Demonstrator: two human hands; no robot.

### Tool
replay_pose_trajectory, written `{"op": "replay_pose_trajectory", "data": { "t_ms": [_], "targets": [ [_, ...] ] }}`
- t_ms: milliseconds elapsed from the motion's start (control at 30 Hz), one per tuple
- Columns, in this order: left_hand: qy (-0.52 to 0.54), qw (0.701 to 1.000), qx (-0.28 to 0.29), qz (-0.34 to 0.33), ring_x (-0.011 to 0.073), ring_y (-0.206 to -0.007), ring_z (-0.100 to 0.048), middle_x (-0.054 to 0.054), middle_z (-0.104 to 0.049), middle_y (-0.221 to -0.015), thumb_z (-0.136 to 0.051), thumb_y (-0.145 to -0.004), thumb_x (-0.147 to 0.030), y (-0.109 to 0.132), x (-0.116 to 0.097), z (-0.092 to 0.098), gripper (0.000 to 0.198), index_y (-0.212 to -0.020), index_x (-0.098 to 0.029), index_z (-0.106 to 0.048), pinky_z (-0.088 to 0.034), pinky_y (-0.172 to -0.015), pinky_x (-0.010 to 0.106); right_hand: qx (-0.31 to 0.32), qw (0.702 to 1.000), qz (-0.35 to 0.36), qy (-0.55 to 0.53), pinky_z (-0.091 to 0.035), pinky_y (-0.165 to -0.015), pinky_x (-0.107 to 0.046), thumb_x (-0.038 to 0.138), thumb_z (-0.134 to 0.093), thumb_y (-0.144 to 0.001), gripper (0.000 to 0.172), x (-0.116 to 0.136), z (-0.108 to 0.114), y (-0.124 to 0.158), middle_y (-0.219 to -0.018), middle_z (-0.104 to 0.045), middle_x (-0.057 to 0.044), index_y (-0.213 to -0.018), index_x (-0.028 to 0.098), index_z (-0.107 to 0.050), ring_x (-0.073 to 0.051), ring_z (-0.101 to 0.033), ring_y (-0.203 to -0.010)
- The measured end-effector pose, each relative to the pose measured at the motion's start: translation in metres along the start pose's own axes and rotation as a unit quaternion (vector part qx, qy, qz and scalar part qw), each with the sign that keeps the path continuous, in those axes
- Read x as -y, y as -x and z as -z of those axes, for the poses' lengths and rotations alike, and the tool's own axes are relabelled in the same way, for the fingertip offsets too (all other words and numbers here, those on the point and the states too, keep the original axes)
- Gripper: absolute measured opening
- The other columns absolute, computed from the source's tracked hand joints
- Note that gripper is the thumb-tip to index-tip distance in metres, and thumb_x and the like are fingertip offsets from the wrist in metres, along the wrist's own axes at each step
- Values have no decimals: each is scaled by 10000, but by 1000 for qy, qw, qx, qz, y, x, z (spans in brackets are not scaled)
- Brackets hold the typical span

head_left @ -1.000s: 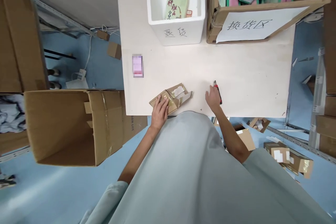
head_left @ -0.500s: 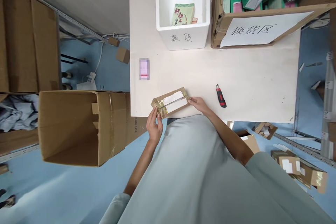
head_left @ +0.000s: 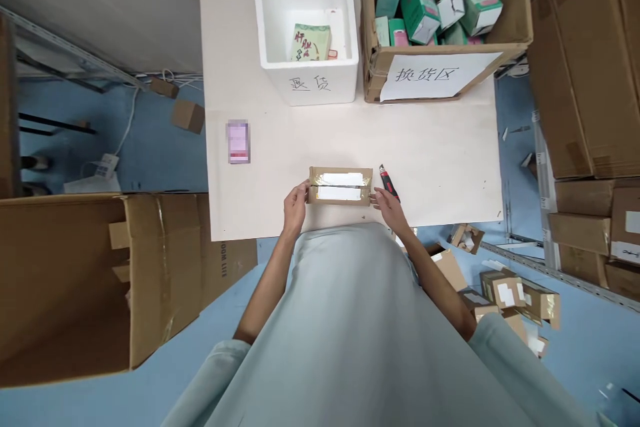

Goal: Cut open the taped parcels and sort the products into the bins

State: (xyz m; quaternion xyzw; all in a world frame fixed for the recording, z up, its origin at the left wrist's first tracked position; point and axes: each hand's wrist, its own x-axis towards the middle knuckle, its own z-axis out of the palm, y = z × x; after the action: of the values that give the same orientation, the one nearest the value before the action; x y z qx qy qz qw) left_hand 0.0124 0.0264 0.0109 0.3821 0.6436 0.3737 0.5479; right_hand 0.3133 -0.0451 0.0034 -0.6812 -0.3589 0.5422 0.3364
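Note:
A small cardboard box lies level near the table's front edge, with clear tape and two white label strips split by a slit along its top. My left hand grips its left end, thumb and fingers closed at the corner. At the opposite end, my right hand has its fingertips on the box's short side. Just beyond that hand rests a red and black utility knife, its tip pointing away from me. Farther left on the white tabletop is a blurred pink-purple item.
A white foam bin holding a green packet stands at the back. Beside it, a cardboard carton contains several green boxes. A large open carton sits left of the table; several boxes lie on the floor at right.
The small box has turned from tilted to level, both hands moving with it. Its right end is now close to the knife. The whole view has shifted with my head.

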Motion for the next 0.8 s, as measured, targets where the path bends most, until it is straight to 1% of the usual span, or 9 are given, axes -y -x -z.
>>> {"op": "replay_pose_trajectory", "data": {
  "t_ms": [67,133,233,300,367,433,567,733,800],
  "targets": [
    [6,1000,1,12,347,-1522,-677,176,-763,-1544,-606,-1074,-645,4,-4,1,482,-1042,-205,-801,-532,-1297,533,-15,999,33,27,-650,-1168,-574,855,-521,-1066,803,4,1,-3,-1538,-759,-179,-1557,243,-688,-348,-763,-1376],
    [-29,999,6,11,356,-1510,-679,184,-778,-1510,-682,-1029,-641,10,-5,4,442,-917,-218,-750,-530,-1291,536,-19,992,91,84,-638,-1193,-558,785,-548,-1094,729,11,3,-11,-1622,-701,-169,-1585,262,-677,-347,-708,-1458],
    [-88,996,16,8,361,-1468,-697,183,-757,-1533,-792,-944,-529,20,-1,10,343,-827,-230,-673,-564,-1242,532,9,959,179,220,-590,-1259,-577,630,-657,-1100,642,24,5,-29,-1752,-581,-170,-1617,251,-661,-372,-590,-1590],
    [-96,995,23,19,360,-1433,-716,185,-726,-1571,-806,-905,-429,26,4,13,260,-857,-228,-648,-603,-1178,530,39,923,213,317,-539,-1308,-611,490,-680,-1106,595,32,4,-41,-1796,-527,-181,-1635,221,-644,-391,-533,-1636],
    [-93,995,38,24,354,-1434,-716,177,-711,-1580,-798,-866,-329,31,11,15,200,-967,-231,-655,-629,-1121,514,67,886,240,391,-513,-1325,-624,376,-622,-1130,552,37,4,-51,-1784,-538,-198,-1650,190,-623,-393,-527,-1637],
    [-95,994,47,17,344,-1452,-701,158,-724,-1541,-789,-828,-249,34,17,14,309,-1110,-243,-661,-644,-1080,486,85,855,263,439,-517,-1319,-611,342,-532,-1167,531,40,5,-58,-1757,-563,-211,-1665,170,-598,-382,-534,-1627],
    [-125,992,7,-6,308,-1350,-729,130,-747,-1430,-759,-783,-137,28,26,5,451,-1207,-248,-650,-664,-1045,459,92,823,270,491,-554,-1281,-568,384,-382,-1216,564,44,7,-69,-1776,-533,-230,-1696,136,-545,-375,-522,-1628],
    [-178,983,-36,-26,277,-1160,-769,100,-763,-1303,-758,-794,-94,11,30,-4,409,-1149,-253,-631,-680,-995,450,91,820,250,506,-603,-1179,-544,396,-279,-1225,580,52,4,-89,-1757,-554,-241,-1665,127,-544,-386,-577,-1552],
    [-204,978,-38,-35,275,-1106,-776,87,-767,-1264,-761,-810,-93,8,31,-5,391,-1136,-259,-624,-676,-984,454,91,823,239,507,-599,-1128,-514,385,-244,-1229,558,57,2,-96,-1666,-636,-254,-1599,133,-578,-385,-639,-1464]
  ]
}}
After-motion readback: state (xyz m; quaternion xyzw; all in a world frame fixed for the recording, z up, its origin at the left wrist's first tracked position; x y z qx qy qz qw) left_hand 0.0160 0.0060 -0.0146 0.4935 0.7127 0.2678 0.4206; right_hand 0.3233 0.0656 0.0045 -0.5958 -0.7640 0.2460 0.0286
